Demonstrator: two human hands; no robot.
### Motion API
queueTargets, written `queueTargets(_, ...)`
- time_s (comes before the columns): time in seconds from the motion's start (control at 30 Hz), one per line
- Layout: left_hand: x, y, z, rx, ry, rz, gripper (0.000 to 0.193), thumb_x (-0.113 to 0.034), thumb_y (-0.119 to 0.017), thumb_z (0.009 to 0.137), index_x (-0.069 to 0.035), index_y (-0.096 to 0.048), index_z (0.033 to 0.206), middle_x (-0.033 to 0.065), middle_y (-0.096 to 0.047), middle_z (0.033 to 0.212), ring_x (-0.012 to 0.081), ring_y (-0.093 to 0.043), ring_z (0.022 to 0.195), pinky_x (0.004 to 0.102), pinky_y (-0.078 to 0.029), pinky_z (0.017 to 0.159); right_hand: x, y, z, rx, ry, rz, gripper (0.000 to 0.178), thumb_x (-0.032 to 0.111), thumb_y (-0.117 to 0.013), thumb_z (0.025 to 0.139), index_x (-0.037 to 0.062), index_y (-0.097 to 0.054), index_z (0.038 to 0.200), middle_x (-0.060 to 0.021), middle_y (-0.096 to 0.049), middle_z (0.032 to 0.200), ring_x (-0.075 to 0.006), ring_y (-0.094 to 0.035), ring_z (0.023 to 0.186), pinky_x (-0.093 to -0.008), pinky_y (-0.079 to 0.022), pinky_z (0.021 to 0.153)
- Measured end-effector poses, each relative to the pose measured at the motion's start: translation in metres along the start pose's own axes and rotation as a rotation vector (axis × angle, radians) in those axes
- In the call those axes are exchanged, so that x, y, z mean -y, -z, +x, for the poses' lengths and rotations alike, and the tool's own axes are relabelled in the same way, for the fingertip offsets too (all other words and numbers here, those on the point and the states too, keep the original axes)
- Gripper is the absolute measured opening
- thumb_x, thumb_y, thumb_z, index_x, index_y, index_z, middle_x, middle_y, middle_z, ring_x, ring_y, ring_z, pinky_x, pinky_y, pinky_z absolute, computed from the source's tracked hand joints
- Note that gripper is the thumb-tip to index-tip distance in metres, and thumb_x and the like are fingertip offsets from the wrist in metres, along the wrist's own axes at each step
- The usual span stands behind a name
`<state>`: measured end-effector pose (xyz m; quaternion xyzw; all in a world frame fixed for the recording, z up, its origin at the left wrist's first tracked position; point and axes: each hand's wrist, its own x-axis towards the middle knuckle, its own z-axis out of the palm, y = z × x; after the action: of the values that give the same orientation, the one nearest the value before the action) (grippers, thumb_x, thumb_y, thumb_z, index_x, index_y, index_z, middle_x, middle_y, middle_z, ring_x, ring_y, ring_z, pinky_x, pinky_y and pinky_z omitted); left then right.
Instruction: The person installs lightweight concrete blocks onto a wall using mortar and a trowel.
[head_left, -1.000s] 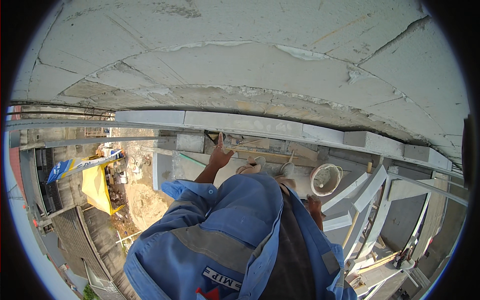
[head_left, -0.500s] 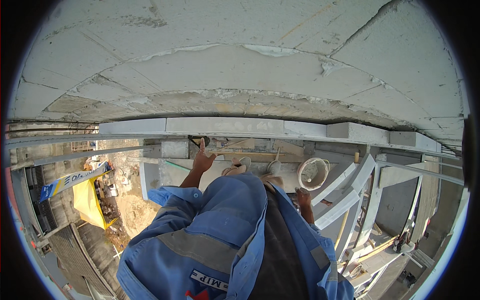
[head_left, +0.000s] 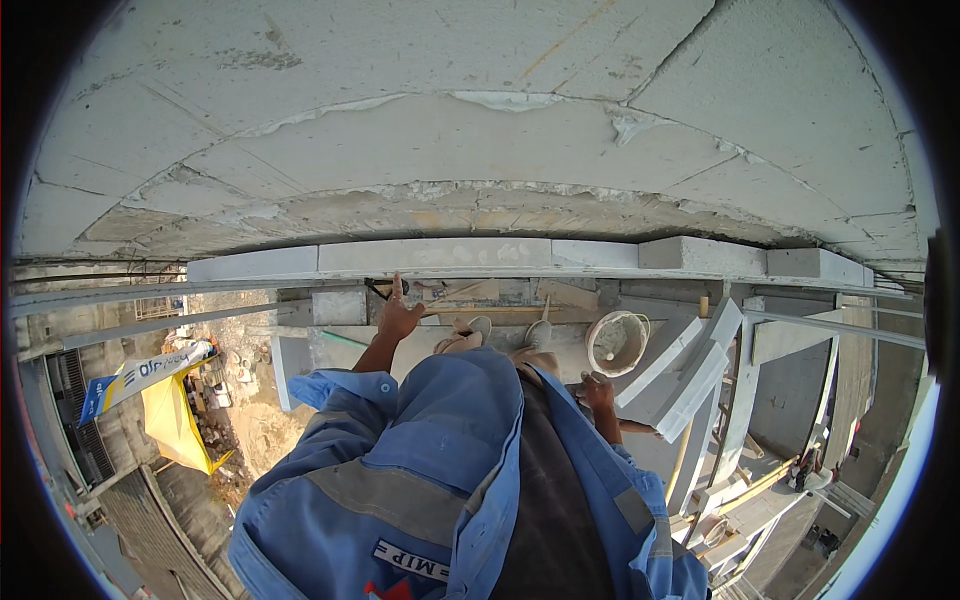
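My left hand (head_left: 400, 317) is raised at the near face of a row of pale grey blocks (head_left: 435, 255). Its index finger is stretched up to the lower edge of that row and its thumb stands apart; nothing shows in it. Low on my right side, my right hand (head_left: 598, 393) has curled fingers. A short brown, stick-like piece (head_left: 636, 427) shows beside its wrist, but whether the hand grips it is unclear. Just beyond the right hand stands a round bucket (head_left: 617, 343) with grey, mortar-like stuff inside.
A large grey block wall (head_left: 450, 140) rises in front. Long pale blocks (head_left: 700, 385) lie slanted at the right. My shoes (head_left: 537, 333) are on a narrow platform. A metal rail (head_left: 190, 323) runs at the left, with ground and a yellow tarp (head_left: 175, 420) far below.
My view has shifted slightly, so the wall and blocks sit further left. My right hand has moved a little left relative to the bucket. The left hand keeps its pointing finger at the blocks.
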<state>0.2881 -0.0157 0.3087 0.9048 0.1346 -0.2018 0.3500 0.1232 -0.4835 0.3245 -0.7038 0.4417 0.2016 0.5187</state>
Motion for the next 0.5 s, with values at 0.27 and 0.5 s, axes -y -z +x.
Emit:
queueTargets(0.27, -0.004, -0.005, 0.015, 0.041, 0.015, -0.048, 0.108, -0.030, -0.071, 0.077, -0.011, 0.002, 0.154, 0.0347, -0.050, 0.131, 0.0469, -0.051, 0.120, 0.0466, -0.042, 0.101, 0.002, 0.006, 0.001, 0.023, -0.031, 0.027, 0.060, 0.027, -0.070, 0.083, -0.0103, -0.052, 0.126, -0.0140, -0.065, 0.074, -0.0170, -0.063, 0.059, -0.0292, -0.050, 0.050)
queueTargets(0.5, 0.004, -0.009, 0.015, 0.055, 0.086, -0.039, 0.113, -0.042, -0.072, 0.076, -0.008, 0.003, 0.153, 0.0345, -0.057, 0.121, 0.0447, -0.058, 0.112, 0.0444, -0.045, 0.096, 0.007, -0.001, -0.004, -0.075, 0.009, -0.031, 0.059, 0.028, -0.068, 0.083, -0.0093, -0.052, 0.127, -0.0141, -0.066, 0.074, -0.0172, -0.064, 0.058, -0.0285, -0.050, 0.048)
